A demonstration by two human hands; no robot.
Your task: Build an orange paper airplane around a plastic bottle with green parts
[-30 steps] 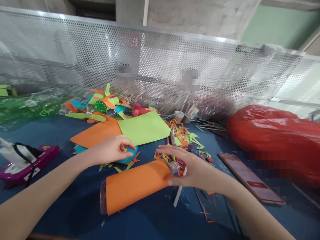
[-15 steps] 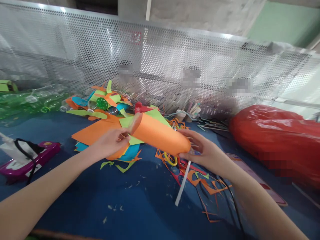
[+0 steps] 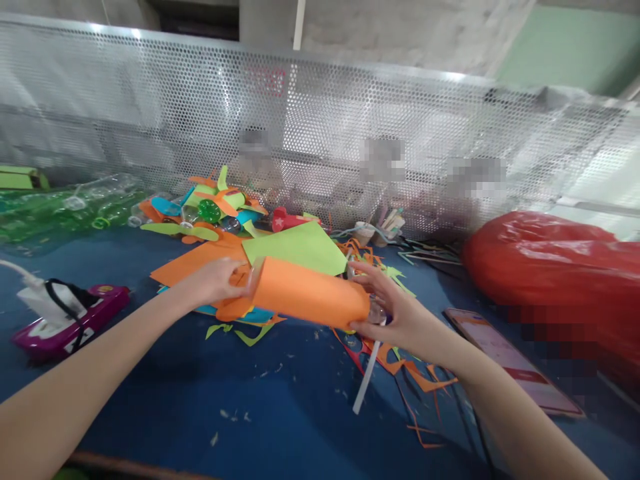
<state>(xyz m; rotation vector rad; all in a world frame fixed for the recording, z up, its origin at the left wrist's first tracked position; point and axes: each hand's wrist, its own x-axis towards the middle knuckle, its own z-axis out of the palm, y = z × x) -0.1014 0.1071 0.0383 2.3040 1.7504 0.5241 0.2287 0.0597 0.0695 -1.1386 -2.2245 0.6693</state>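
A clear plastic bottle wrapped in orange paper (image 3: 310, 291) is held level above the table between my hands. My left hand (image 3: 227, 277) pinches its left end. Around the right end, near the clear bottle neck (image 3: 376, 310), curve the thumb and fingers of my right hand (image 3: 385, 303). Just below that hand a whitish rod (image 3: 367, 383) slants downward; its upper end is hidden. Behind the bottle lie a light green paper sheet (image 3: 297, 248) and orange sheets (image 3: 193, 263), with blue paper under them.
Paper scraps (image 3: 425, 377) and a black cable lie right of centre. A purple power strip (image 3: 107, 303) is at left, green bottles (image 3: 60, 207) behind it. Finished-looking paper propeller pieces (image 3: 220, 200), a red bag (image 3: 550, 273), a phone-like flat object (image 3: 515, 363) and a perforated metal screen (image 3: 190, 100) surround the table.
The wrapped bottle has come down slightly and to the left, and lies more level. Both hands moved with it, and more of the green sheet shows behind.
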